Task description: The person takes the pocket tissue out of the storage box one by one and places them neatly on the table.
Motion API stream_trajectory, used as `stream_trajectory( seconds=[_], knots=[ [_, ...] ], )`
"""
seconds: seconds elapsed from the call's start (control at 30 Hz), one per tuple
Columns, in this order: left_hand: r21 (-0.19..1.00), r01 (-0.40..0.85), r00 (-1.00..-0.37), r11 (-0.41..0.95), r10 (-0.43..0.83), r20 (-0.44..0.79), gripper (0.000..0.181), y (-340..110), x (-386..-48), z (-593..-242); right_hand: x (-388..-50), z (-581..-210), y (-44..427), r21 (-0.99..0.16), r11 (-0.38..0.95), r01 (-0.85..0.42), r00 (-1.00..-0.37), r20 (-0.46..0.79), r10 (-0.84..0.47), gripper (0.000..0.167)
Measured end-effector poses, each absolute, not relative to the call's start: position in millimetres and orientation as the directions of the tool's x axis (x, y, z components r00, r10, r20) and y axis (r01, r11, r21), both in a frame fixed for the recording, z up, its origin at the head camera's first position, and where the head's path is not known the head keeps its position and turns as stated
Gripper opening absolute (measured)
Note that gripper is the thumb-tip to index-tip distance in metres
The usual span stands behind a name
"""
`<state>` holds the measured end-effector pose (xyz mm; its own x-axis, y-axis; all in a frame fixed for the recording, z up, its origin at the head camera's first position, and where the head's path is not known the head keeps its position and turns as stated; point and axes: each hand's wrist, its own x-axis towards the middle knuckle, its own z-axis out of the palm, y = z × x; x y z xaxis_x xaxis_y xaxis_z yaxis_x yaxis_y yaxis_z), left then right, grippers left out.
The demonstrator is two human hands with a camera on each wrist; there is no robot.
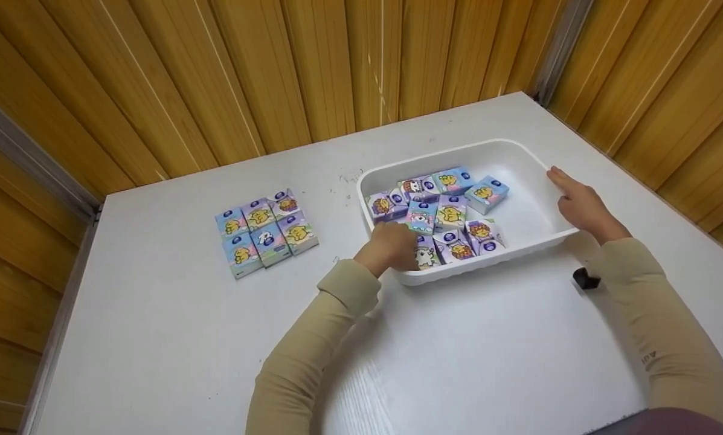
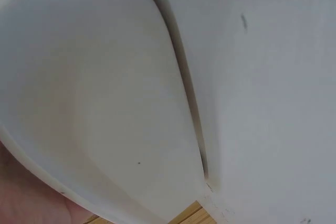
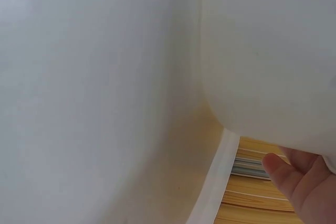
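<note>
Both hands are at a white plastic tray [image 1: 533, 238] on the table. At its near left corner, my left hand [image 1: 394, 244] has curled fingers over the rim; its fingertips are hidden. My right hand [image 1: 584, 208] holds the right end, one finger stretched along the rim. In the tray lie several small tissue packs with cartoon prints, among them a blue pack [image 1: 488, 193] apart on the right. The left wrist view shows the tray's outer wall [image 2: 121, 103] with part of the left hand beyond the rim. Right fingers [image 3: 286, 174] appear beside the tray in the right wrist view.
Left of the tray, a block of tissue packs [image 1: 264, 232] lies in two rows on the white table [image 1: 174, 338]. A small black object [image 1: 586, 278] lies beside the right forearm. Wood-look panels [image 1: 313, 66] stand behind the table and at both sides.
</note>
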<state>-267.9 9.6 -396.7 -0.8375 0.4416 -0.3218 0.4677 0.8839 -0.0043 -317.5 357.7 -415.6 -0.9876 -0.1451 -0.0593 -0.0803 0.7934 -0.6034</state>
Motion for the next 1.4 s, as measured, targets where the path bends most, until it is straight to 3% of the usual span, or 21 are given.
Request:
stream_trajectory(
  seconds=[0.17, 0.37, 0.57, 0.7, 0.83, 1.07, 1.4],
  knots=[
    [-0.040, 0.499, -0.840, 0.865, 0.472, -0.269, 0.053, 5.5, -268.7, -392.5, -317.2, -415.4, 357.4, -0.598, 0.797, -0.086, -0.987, -0.057, -0.150, 0.057],
    [-0.003, 0.500, -0.853, 0.866, 0.492, -0.174, 0.055, -8.3, -272.5, -381.0, -316.8, -415.1, 358.2, -0.585, 0.804, -0.103, -0.987, -0.038, -0.153, 0.057],
    [0.202, 0.481, -0.857, 0.853, 0.506, -0.096, 0.064, -33.9, -277.9, -370.6, -317.5, -416.2, 357.8, -0.583, 0.806, -0.096, -0.987, -0.051, -0.155, 0.057],
    [0.379, 0.398, -0.889, 0.836, 0.453, -0.067, 0.077, -54.2, -281.7, -362.3, -317.6, -416.0, 357.7, -0.583, 0.807, -0.093, -0.987, -0.052, -0.151, 0.057],
    [0.468, 0.336, -0.919, 0.817, 0.393, -0.026, 0.084, -75.1, -285.3, -354.6, -317.3, -415.2, 357.6, -0.586, 0.806, -0.082, -0.988, -0.059, -0.143, 0.057],
    [0.434, 0.289, -0.944, 0.854, 0.328, -0.018, 0.087, -104.8, -283.7, -351.7, -316.8, -414.4, 358.6, -0.589, 0.804, -0.085, -0.988, -0.053, -0.143, 0.057],
    [0.347, 0.244, -0.957, 0.905, 0.284, -0.067, 0.081, -131.6, -278.4, -375.1, -315.7, -414.5, 358.3, -0.586, 0.802, -0.117, -0.985, -0.036, -0.171, 0.056]
  ],
)
